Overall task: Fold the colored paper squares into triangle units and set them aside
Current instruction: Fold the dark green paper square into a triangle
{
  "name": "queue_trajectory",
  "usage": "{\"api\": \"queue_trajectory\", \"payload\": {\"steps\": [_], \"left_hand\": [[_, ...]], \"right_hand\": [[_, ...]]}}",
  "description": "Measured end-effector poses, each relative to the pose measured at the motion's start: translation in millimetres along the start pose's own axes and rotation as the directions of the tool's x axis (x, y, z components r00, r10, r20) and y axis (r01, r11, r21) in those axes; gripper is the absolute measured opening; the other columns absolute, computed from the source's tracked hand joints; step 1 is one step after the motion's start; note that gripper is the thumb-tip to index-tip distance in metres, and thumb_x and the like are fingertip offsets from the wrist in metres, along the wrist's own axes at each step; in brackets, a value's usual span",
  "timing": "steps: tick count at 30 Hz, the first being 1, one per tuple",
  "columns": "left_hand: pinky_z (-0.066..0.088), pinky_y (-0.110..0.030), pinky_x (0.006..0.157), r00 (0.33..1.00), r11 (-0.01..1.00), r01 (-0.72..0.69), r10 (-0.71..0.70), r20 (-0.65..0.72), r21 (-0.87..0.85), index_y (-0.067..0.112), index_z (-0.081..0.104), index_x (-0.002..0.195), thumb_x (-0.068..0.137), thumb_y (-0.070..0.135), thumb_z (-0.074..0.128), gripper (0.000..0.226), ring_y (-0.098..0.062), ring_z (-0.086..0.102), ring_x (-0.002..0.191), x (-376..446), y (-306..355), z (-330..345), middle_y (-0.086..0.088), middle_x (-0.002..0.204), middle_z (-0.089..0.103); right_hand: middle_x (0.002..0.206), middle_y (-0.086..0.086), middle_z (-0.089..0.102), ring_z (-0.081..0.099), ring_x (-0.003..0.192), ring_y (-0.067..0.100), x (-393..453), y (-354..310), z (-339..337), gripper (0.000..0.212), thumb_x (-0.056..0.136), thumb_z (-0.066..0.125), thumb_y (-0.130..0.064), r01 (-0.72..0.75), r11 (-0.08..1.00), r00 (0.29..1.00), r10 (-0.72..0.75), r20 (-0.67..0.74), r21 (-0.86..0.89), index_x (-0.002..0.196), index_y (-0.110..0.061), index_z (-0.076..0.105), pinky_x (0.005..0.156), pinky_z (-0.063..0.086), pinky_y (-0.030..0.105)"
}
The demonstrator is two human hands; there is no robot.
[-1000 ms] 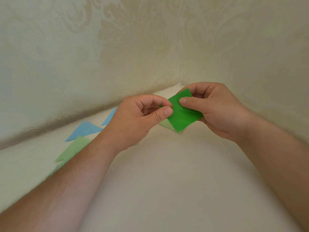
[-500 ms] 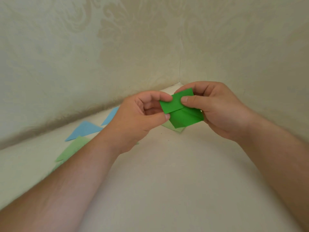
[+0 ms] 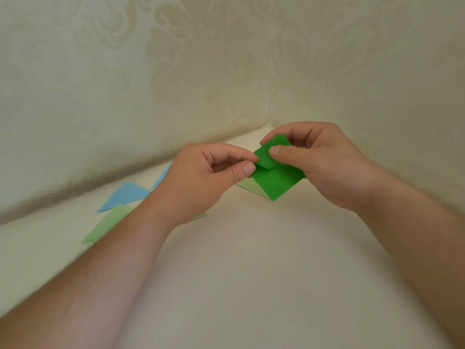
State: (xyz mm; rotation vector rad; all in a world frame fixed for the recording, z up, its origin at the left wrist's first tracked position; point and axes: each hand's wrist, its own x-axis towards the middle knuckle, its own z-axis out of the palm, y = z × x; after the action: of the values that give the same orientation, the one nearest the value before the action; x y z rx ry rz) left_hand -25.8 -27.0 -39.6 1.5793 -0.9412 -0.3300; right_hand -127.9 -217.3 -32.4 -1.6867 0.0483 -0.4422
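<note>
Above a pale worktop [image 3: 251, 273], the left hand [image 3: 201, 177] and right hand [image 3: 322, 162] both pinch a half-folded green paper square [image 3: 276, 180].

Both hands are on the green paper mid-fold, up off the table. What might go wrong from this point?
1. The green paper is held in the air by pinches of the left hand and right hand, with nothing firm beneath, so the crease may land crooked.
2. The flap under the right thumb looks curved, not flat; it may spring back.
3. The blue triangle lies beside the left forearm and could get brushed.
</note>
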Motion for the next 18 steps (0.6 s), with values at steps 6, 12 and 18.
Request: {"api": "queue_trajectory", "payload": {"steps": [6,12,18], "left_hand": [[0.062,-0.039,0.086,0.997,0.976,0.007,-0.023,-0.074,-0.219,0.016,0.073,0.092,0.083,0.016,0.073,0.009,-0.024,0.073,0.085,2.8,-3.4,6.5,-0.011,0.087,0.078],[0.06,-0.052,0.093,0.995,0.987,0.001,-0.016,-0.097,-0.159,0.013,0.071,0.096,0.094,0.004,0.069,0.01,-0.027,0.072,0.087,3.3,-3.9,6.2,-0.011,0.089,0.078],[0.058,-0.05,0.096,0.997,0.985,0.02,-0.034,-0.077,-0.174,0.015,0.063,0.116,0.093,0.004,0.069,0.026,-0.041,0.072,0.096,1.6,-1.1,9.9,-0.014,0.099,0.079]], "right_hand": [[0.091,0.022,0.061,0.059,0.073,0.034,0.2,2.5,-2.1,0.046,0.086,0.068,-0.011,0.135,0.988,0.991,-0.135,0.013,-0.072,0.123,-0.038,0.062,0.068,0.053,0.042],[0.084,-0.006,0.068,0.062,0.078,0.012,-2.7,6.4,1.9,0.009,0.08,0.072,-0.026,0.204,0.933,0.979,-0.202,0.038,-0.296,0.088,-0.03,0.073,0.067,0.051,0.03],[0.096,-0.009,0.066,0.064,0.094,0.016,-1.1,8.0,2.9,0.025,0.073,0.08,-0.049,0.281,0.856,0.953,-0.304,0.018,-0.435,0.087,-0.03,0.075,0.072,0.05,0.025]]}}
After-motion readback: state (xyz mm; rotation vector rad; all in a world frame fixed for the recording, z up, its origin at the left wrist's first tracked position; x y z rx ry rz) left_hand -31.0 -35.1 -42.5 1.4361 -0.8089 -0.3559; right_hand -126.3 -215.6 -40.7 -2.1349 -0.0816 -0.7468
